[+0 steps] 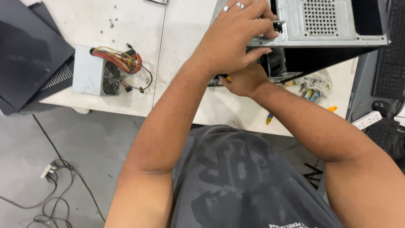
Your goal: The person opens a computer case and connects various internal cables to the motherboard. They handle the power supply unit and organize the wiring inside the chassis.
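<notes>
A grey and black computer case (333, 25) lies on the white table (185, 50) at the top right, its perforated metal back panel facing up. My left hand (236, 36), with two rings, grips the case's metal edge near its left corner. Just below it, my right hand (242, 80) is closed around a tool with a black and yellow handle (225, 78), at the case's open side. The tool's tip is hidden by my hands.
A grey power supply (96, 76) with a fan and coloured wires lies at the table's left. A dark side panel (29, 46) rests at far left. Screwdrivers (270, 118) and a clear bag (314, 84) lie near the front edge. Cables (55, 177) trail on the floor.
</notes>
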